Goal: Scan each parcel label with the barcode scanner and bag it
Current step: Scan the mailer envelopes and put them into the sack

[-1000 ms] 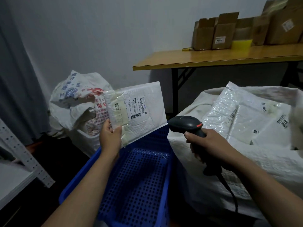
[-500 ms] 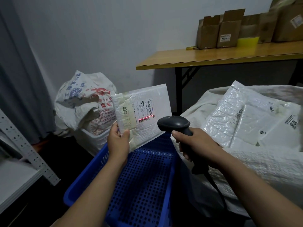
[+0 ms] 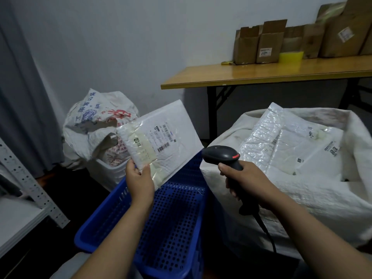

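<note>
**Left hand pinches a bubble mailer's corner; right hand is wrapped round the barcode scanner**

The left thumb (image 3: 146, 171) lies on the front and the fingers sit behind, closed narrowly on the lower corner of the white bubble mailer (image 3: 181, 121). The left hand (image 3: 141, 183) holds it tilted above the far left of the blue perforated basket (image 3: 96, 222), shipping label (image 3: 161, 137) facing the camera. The mailer looks light, padded and floppy with a slick skin, so a corner pinch probably lets it sag; gripping an edge nearer the middle should steady it. The right hand (image 3: 248, 181) curls fully round the barcode scanner (image 3: 220, 156) above the basket's far right corner, nose toward the label, no beam showing. A white sack (image 3: 302, 202) of more mailers stands just right of the basket.
</note>
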